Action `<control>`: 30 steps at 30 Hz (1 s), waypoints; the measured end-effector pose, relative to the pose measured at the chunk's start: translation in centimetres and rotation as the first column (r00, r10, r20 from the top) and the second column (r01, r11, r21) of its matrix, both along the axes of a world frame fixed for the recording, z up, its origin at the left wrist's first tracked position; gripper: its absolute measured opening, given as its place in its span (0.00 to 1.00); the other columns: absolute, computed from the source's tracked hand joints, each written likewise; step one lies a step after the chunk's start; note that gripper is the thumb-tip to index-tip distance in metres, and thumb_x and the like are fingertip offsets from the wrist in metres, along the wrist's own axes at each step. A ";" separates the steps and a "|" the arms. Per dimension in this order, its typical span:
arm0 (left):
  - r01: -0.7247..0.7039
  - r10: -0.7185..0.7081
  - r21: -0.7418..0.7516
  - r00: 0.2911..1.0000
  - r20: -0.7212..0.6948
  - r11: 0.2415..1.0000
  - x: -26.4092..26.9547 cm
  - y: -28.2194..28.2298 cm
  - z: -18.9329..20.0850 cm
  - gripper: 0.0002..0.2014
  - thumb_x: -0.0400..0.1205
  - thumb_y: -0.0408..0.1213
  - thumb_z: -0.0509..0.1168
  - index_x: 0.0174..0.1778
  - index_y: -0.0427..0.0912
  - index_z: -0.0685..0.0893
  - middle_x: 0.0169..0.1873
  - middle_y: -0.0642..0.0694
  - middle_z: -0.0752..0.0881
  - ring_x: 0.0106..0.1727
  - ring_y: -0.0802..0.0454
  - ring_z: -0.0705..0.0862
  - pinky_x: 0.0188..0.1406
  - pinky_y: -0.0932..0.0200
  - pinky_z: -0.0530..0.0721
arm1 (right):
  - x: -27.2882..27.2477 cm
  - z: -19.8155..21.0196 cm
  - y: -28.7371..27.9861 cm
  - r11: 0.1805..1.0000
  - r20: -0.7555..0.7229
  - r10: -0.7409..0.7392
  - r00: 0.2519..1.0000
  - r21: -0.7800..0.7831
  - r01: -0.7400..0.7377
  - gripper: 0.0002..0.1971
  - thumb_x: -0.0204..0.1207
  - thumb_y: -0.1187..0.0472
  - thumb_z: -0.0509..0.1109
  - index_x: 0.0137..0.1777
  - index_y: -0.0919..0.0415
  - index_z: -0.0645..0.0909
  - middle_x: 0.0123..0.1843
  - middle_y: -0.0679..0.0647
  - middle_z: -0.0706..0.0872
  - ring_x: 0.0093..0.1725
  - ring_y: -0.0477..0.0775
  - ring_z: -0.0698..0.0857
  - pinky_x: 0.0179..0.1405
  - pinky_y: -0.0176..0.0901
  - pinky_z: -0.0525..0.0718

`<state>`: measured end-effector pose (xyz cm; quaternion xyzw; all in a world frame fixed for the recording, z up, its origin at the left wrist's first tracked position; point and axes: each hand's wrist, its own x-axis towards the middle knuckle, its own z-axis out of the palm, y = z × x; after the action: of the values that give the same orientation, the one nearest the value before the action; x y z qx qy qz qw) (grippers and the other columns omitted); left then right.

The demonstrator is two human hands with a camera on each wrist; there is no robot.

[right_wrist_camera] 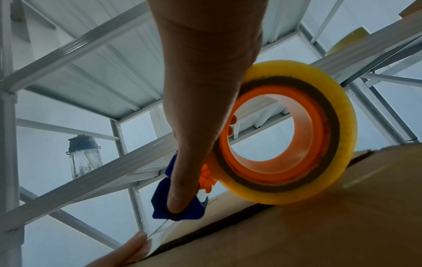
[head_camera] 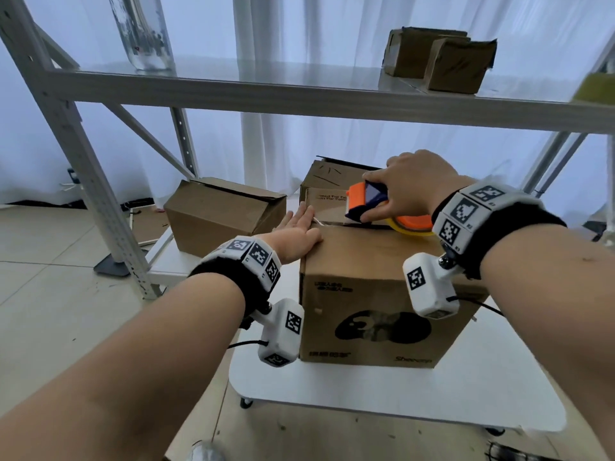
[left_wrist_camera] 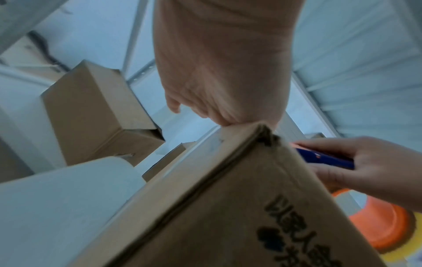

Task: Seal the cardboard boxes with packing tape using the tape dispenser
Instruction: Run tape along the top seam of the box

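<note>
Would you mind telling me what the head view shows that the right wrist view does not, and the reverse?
Only the head view shows the left hand lying flat on the printed box, two small boxes on the upper shelf and another box behind. Only the right wrist view shows the open core of the tape roll and clear tape stretched to a fingertip. Both show the right hand gripping the tape dispenser on the box.

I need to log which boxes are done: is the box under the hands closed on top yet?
Not fully. The front box has a dark gap between its top flaps, beside the tape dispenser.
</note>
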<state>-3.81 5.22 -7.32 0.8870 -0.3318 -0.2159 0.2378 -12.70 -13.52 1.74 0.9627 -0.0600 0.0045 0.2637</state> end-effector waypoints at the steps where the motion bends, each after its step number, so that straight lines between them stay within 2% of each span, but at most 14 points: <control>1: 0.026 -0.031 0.067 0.996 0.078 0.997 0.3 -0.1 0.2 0.31 0.87 0.48 0.46 0.84 0.50 0.41 0.83 0.54 0.38 0.83 0.53 0.37 0.81 0.48 0.39 | 0.1 -0.1 0.0 1.000 -0.002 -0.003 1.000 0.006 0.003 0.41 0.65 0.19 0.55 0.70 0.46 0.73 0.50 0.53 0.80 0.49 0.54 0.78 0.42 0.45 0.71; 4: 0.082 -0.122 0.188 0.970 0.211 0.979 0.7 -0.5 0.7 0.30 0.87 0.49 0.43 0.84 0.50 0.41 0.83 0.54 0.39 0.83 0.57 0.37 0.81 0.51 0.36 | 0.4 -0.3 0.1 1.000 -0.004 0.004 1.000 0.014 -0.004 0.40 0.65 0.20 0.56 0.70 0.46 0.74 0.53 0.53 0.82 0.53 0.55 0.80 0.43 0.46 0.71; 8: 0.137 -0.202 0.233 0.937 0.284 0.963 1.1 -1.3 1.3 0.31 0.86 0.51 0.45 0.85 0.48 0.47 0.84 0.52 0.42 0.83 0.57 0.38 0.81 0.52 0.36 | 0.5 0.0 0.1 0.999 0.001 0.041 0.999 -0.014 -0.041 0.41 0.66 0.20 0.57 0.71 0.47 0.74 0.53 0.53 0.82 0.53 0.56 0.81 0.45 0.47 0.73; 11: 0.158 -0.214 0.196 0.926 0.311 0.968 1.7 -1.6 1.8 0.38 0.81 0.63 0.53 0.82 0.46 0.54 0.84 0.50 0.51 0.84 0.54 0.47 0.82 0.53 0.41 | 0.5 0.7 -0.3 0.999 0.010 0.050 0.999 -0.001 -0.050 0.42 0.64 0.20 0.57 0.71 0.46 0.73 0.51 0.53 0.81 0.51 0.55 0.80 0.46 0.48 0.75; 13: 0.165 -0.212 0.175 0.930 0.301 0.971 1.7 -1.7 1.8 0.45 0.76 0.70 0.55 0.83 0.46 0.52 0.82 0.49 0.57 0.83 0.52 0.54 0.81 0.53 0.44 | 0.5 0.8 -0.6 0.998 0.007 0.060 0.998 -0.008 -0.060 0.43 0.64 0.19 0.56 0.72 0.46 0.72 0.52 0.53 0.81 0.52 0.55 0.80 0.47 0.48 0.74; 15: 0.191 -0.241 0.185 0.921 0.307 0.964 1.9 -1.7 1.5 0.49 0.75 0.72 0.54 0.84 0.47 0.46 0.84 0.50 0.51 0.84 0.55 0.48 0.82 0.54 0.40 | 0.6 0.6 -0.8 0.997 -0.001 0.069 0.998 -0.023 -0.069 0.43 0.64 0.19 0.56 0.73 0.46 0.71 0.53 0.53 0.82 0.53 0.55 0.80 0.47 0.47 0.73; 17: 0.210 -0.260 0.184 0.911 0.318 0.960 2.2 -1.8 1.0 0.51 0.72 0.74 0.53 0.85 0.47 0.47 0.84 0.51 0.48 0.84 0.56 0.46 0.82 0.53 0.40 | 0.7 0.3 -0.9 0.997 -0.011 0.070 0.998 -0.028 -0.070 0.44 0.64 0.19 0.56 0.74 0.46 0.71 0.55 0.53 0.82 0.55 0.56 0.81 0.48 0.47 0.73; 21: 0.185 -0.210 0.105 0.916 0.343 0.977 2.0 -1.4 0.7 0.49 0.73 0.71 0.59 0.84 0.46 0.53 0.83 0.49 0.58 0.83 0.51 0.56 0.81 0.54 0.53 | 0.8 0.4 -0.6 0.997 -0.012 0.071 0.997 -0.012 -0.072 0.43 0.64 0.19 0.56 0.71 0.47 0.73 0.52 0.53 0.83 0.52 0.56 0.82 0.49 0.48 0.77; 23: 0.182 -0.206 0.100 0.914 0.350 0.978 1.7 -1.3 0.8 0.47 0.74 0.69 0.60 0.84 0.46 0.54 0.82 0.48 0.59 0.82 0.51 0.57 0.80 0.55 0.55 | 0.8 0.7 -0.6 0.997 -0.011 0.069 0.998 -0.021 -0.070 0.43 0.64 0.19 0.57 0.71 0.47 0.73 0.51 0.52 0.82 0.51 0.55 0.81 0.46 0.47 0.76; 30: 0.152 -0.218 0.187 0.886 0.410 0.970 0.9 -1.6 1.1 0.45 0.79 0.67 0.56 0.84 0.43 0.49 0.81 0.44 0.63 0.80 0.47 0.63 0.77 0.54 0.62 | 0.7 -0.1 -1.0 0.998 -0.026 0.057 0.998 0.009 -0.057 0.41 0.64 0.20 0.57 0.70 0.46 0.73 0.52 0.52 0.83 0.50 0.53 0.81 0.42 0.44 0.76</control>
<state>-2.90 3.60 -6.21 0.8922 -0.4417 -0.0624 0.0703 -12.02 -14.52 1.67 0.9651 -0.0289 -0.0010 0.2602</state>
